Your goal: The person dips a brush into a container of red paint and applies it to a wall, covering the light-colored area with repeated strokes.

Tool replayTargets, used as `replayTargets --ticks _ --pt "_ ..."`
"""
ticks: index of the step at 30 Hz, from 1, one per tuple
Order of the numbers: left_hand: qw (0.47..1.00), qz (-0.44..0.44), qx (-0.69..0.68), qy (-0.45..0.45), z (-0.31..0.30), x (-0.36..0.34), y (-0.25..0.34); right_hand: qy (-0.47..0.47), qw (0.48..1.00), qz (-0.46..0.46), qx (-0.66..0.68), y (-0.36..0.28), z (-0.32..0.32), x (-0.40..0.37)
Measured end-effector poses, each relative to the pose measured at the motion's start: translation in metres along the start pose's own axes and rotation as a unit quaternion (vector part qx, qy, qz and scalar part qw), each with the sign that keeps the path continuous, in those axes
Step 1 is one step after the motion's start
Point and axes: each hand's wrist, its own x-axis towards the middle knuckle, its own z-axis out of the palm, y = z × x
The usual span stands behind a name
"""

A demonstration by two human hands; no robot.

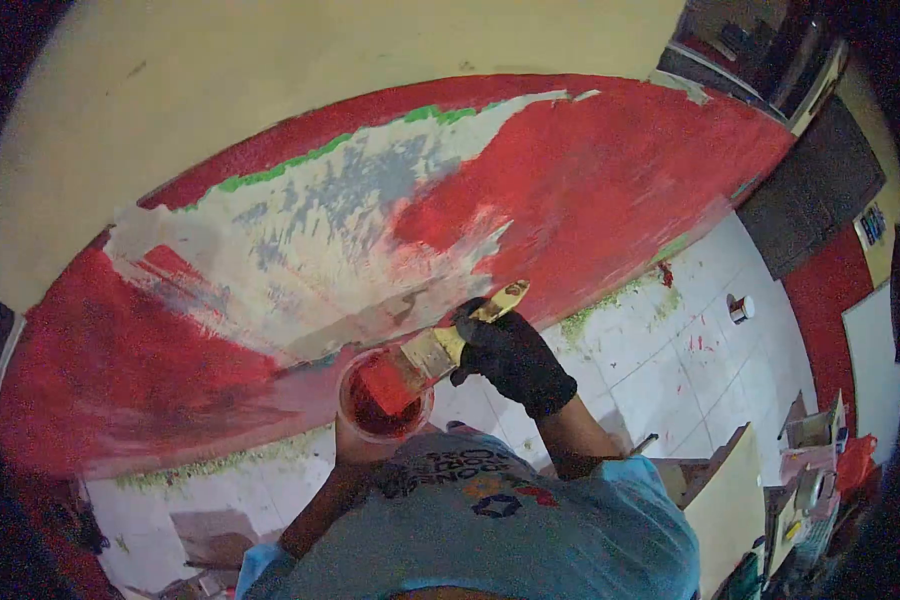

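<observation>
My right hand (510, 358), in a black glove, is closed around the handle of a wide paintbrush (430, 357). Red paint coats its bristles, which dip into a clear round cup (348, 395) of red paint. Under and beside that cup is my left hand (355, 442), holding it up in front of my shirt; most of its fingers are hidden. Beyond both hands stands a wall, its lower band partly covered in red paint (590, 180). A pale, patchy area (300, 230) with grey smears and green edges lies in the band's middle.
White floor tiles (660, 370) carry red drips and greenish crumbs along the wall's foot. A small can (740, 309) lies on the floor at right. A dark panel (815, 185) stands near the right wall. Boards and cluttered items (810, 470) are at lower right.
</observation>
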Motion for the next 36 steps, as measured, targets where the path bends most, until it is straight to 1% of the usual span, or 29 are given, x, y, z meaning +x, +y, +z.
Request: replayTargets --ticks 1,2,3,5,6,7,8,9,10,11,12,13,14,15,17,18,20,21,22,23,24,25,26,27,28,30,32,34,36 --pt "1.0 0.001 0.001 -0.006 0.001 0.002 0.002 0.022 0.992 0.087 0.088 -0.012 0.002 0.001" --pt "0.997 -0.021 -0.073 -0.013 0.002 0.004 0.005 0.042 0.968 0.172 0.176 -0.019 0.003 0.0" --pt "0.988 -0.044 -0.146 -0.02 0.002 0.005 0.007 0.044 0.968 0.17 0.177 -0.018 0.001 -0.001" --pt "0.953 -0.089 -0.29 -0.028 0.001 0.008 0.01 0.022 0.994 0.087 0.069 -0.011 -0.003 -0.002" --pt "0.926 -0.111 -0.359 -0.03 0.002 0.009 0.011 0.022 0.994 0.086 0.07 -0.006 -0.005 0.0" --pt "0.926 -0.111 -0.359 -0.03 0.002 0.009 0.011 0.026 0.999 0.035 0.011 -0.001 -0.007 0.001" --pt "0.982 -0.045 -0.18 -0.041 0.002 0.01 0.01 0.03 0.998 -0.016 -0.048 0.002 -0.008 0.002" --pt "0.998 0.025 0.006 -0.051 0.003 0.011 0.009 0.028 0.998 -0.017 -0.047 0.001 -0.009 0.003" --pt "0.998 0.025 0.007 -0.05 0.002 0.011 0.008 0.041 0.999 0.012 -0.028 -0.001 -0.009 0.002" --pt "1.0 0.006 0.006 -0.029 0.002 0.012 0.007 0.055 0.998 0.042 -0.008 -0.005 -0.009 0.001" --pt "1.0 -0.013 0.005 -0.008 0.002 0.012 0.006 0.055 0.998 0.042 -0.008 -0.009 -0.01 0.001" --pt "1.0 -0.012 0.005 -0.009 0.001 0.014 0.005 0.053 0.99 -0.004 -0.134 -0.015 -0.011 0.001" --pt "0.996 0.011 0.085 -0.005 -0.001 0.014 0.004 0.05 0.964 -0.048 -0.256 -0.021 -0.011 0.001" --pt "0.986 0.033 0.164 0.0 -0.003 0.015 0.004 0.05 0.964 -0.049 -0.256 -0.027 -0.012 0.001" --pt "0.986 0.03 0.165 0.007 0.001 0.013 0.011 0.119 0.915 -0.062 -0.38 -0.038 -0.016 0.001" --pt "0.986 0.027 0.164 0.013 0.002 0.013 0.013 0.119 0.916 -0.062 -0.379 -0.042 -0.02 0.002" --pt "0.984 0.02 0.18 0.008 -0.003 0.011 0.009 0.236 0.805 -0.077 -0.538 -0.047 -0.029 0.003" --pt "0.981 0.013 0.194 0.004 -0.007 0.008 0.005 0.283 0.712 -0.142 -0.626 -0.044 -0.037 0.004" --pt "0.981 0.013 0.195 -0.001 -0.01 0.006 0.0 0.291 0.66 -0.145 -0.677 -0.051 -0.042 0.003" --pt "0.994 -0.085 0.052 0.033 -0.013 0.003 -0.005 0.347 0.649 -0.165 -0.656 -0.052 -0.047 0.004" --pt "0.977 -0.182 -0.092 0.066 -0.016 0.0 -0.009 0.402 0.636 -0.184 -0.633 -0.053 -0.052 0.006" --pt "0.977 -0.182 -0.09 0.063 -0.02 -0.002 -0.011 0.406 0.635 -0.183 -0.632 -0.054 -0.057 0.011" --pt "0.985 -0.163 0.011 0.047 -0.024 -0.004 -0.012 0.449 0.779 -0.237 -0.369 -0.056 -0.061 0.017" --pt "0.983 -0.142 0.111 0.032 -0.028 -0.006 -0.014 0.449 0.849 -0.271 -0.071 -0.057 -0.064 0.022" --pt "0.98 -0.12 0.16 0.025 -0.034 -0.006 -0.019 0.452 0.847 -0.27 -0.069 -0.061 -0.064 0.026" --pt "0.976 -0.108 0.184 0.033 -0.045 -0.009 -0.031 0.428 0.841 -0.321 0.085 -0.076 -0.057 0.031" --pt "0.973 -0.108 0.198 0.041 -0.056 -0.012 -0.041 0.429 0.836 -0.326 0.1 -0.081 -0.058 0.034" --pt "0.971 -0.107 0.209 0.047 -0.064 -0.015 -0.05 0.394 0.849 -0.332 0.117 -0.082 -0.061 0.036" --pt "0.97 -0.104 0.214 0.05 -0.07 -0.018 -0.057 0.401 0.848 -0.334 0.096 -0.082 -0.063 0.042"
